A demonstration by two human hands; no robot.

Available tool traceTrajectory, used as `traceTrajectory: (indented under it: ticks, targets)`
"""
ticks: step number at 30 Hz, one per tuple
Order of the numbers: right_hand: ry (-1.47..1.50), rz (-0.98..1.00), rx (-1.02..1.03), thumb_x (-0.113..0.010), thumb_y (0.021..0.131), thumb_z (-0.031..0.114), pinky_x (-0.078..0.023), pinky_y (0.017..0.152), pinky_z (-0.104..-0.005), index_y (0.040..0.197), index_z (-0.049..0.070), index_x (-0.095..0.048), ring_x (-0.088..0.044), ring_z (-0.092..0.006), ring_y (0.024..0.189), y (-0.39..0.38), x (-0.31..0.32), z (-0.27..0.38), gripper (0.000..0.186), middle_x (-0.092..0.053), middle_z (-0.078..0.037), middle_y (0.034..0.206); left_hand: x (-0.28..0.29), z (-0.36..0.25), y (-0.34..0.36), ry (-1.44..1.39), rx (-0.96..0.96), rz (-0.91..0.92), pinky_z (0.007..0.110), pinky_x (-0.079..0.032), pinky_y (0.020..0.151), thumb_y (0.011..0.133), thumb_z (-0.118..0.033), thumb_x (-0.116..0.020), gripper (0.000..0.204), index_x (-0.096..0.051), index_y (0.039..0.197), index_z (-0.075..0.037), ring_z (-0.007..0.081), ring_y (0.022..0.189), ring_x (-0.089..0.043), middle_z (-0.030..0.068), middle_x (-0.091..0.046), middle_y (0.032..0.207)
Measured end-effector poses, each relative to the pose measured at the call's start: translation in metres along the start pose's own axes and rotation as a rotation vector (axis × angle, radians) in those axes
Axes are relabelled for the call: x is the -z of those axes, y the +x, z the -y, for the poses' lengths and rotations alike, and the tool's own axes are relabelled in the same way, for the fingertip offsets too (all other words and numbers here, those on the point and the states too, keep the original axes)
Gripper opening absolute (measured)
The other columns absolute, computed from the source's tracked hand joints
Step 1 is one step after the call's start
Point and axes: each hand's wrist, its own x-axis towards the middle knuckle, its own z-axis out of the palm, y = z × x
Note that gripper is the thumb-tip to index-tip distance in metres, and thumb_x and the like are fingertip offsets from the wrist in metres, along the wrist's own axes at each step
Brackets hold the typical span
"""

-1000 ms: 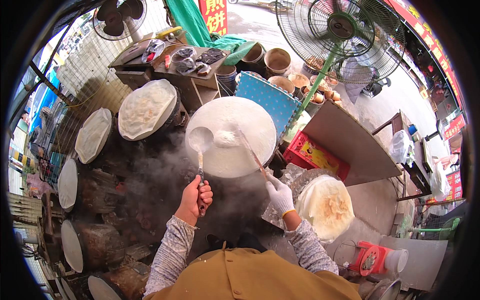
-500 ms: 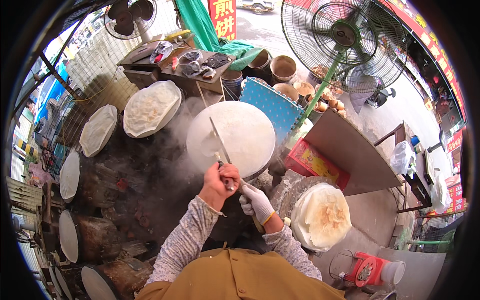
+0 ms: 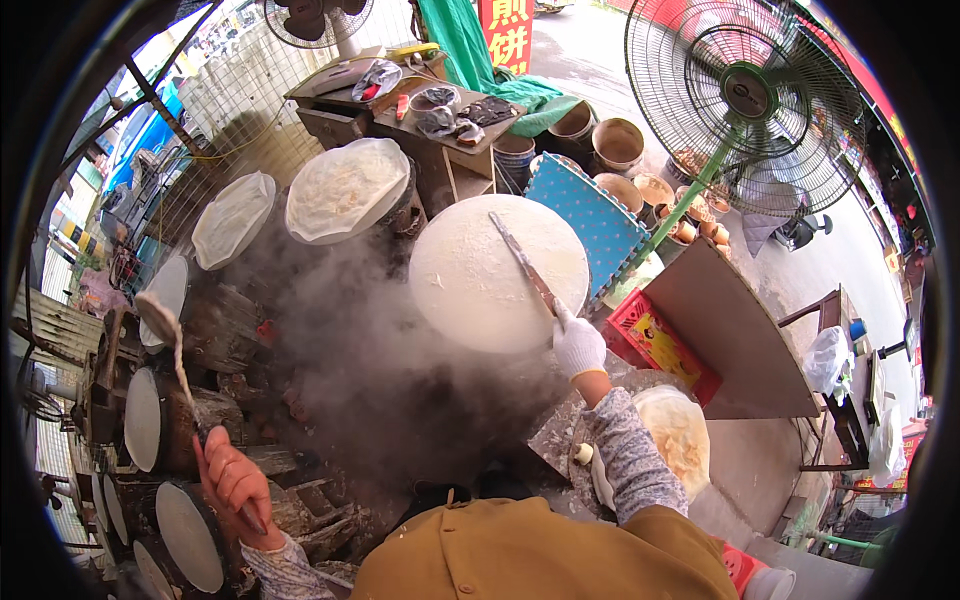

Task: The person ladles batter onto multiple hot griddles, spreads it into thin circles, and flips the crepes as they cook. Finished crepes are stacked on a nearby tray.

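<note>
At the lower left my bare left hand (image 3: 235, 480) is closed round the handle of a long ladle (image 3: 178, 365). The ladle's round, batter-coated head reaches up beside a round griddle (image 3: 172, 290). My right hand (image 3: 579, 347), in a white glove, grips a long narrow spatula (image 3: 527, 262). Its blade lies across the pale, flour-specked surface of the large round griddle (image 3: 460, 300) in front of me. To the right of my right forearm rests a stack of thin browned pancakes (image 3: 675, 440).
Several griddles (image 3: 190, 535) on drum stoves curve along the left; two farther ones carry pale pancakes (image 3: 345, 190). Dark steam (image 3: 370, 330) hangs centrally. Behind the main griddle stand a blue dotted panel (image 3: 585, 220), buckets (image 3: 617, 143) and a large fan (image 3: 748, 92). A brown board (image 3: 735, 335) leans at right.
My hands have parted from in front of the main griddle. The left has swung to the lower left with the ladle; the right has moved right with the spatula. The view has shifted.
</note>
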Motion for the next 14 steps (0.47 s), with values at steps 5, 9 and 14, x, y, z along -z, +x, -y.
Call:
traceTrajectory:
  ticks: [5,9,14]
  targets:
    - [0.336,0.196,0.043,-0.051,0.094,0.035,-0.050,0.075,-0.0536,0.132,0.024,-0.058,-0.065,-0.0444,0.081,-0.061,-0.034,0.050,0.040,-0.066,-0.027,0.086,-0.004,-0.089,-0.133,0.143,-0.472,-0.008,0.026,-0.033,0.042,0.106,-0.027,-0.037,0.032,-0.033,0.078,-0.013,0.0098,0.046,-0.034,-0.0009,-0.032,0.061]
    - [0.256,0.204,0.013,-0.048,0.095,0.036,-0.049,0.073,-0.0554,0.135,0.025,-0.054,-0.064,-0.0446,0.079,-0.100,-0.030,0.066,0.042,-0.066,-0.026,0.084,0.031,-0.171,-0.250,0.103,-0.738,-0.075,0.030,-0.035,0.049,0.108,-0.020,-0.030,0.035,-0.033,0.075,-0.011,0.0133,0.049,-0.032,0.0013,-0.032,0.061]
    - [0.080,0.213,0.037,-0.050,0.095,0.036,-0.050,0.070,-0.0546,0.135,0.025,-0.054,-0.065,-0.0426,0.077,-0.120,-0.008,0.073,0.042,-0.067,-0.024,0.081,0.099,-0.252,-0.412,0.100,-1.157,-0.175,0.029,-0.037,0.049,0.104,-0.027,-0.046,0.035,-0.035,0.075,-0.010,0.0162,0.048,-0.034,0.0053,-0.035,0.062]
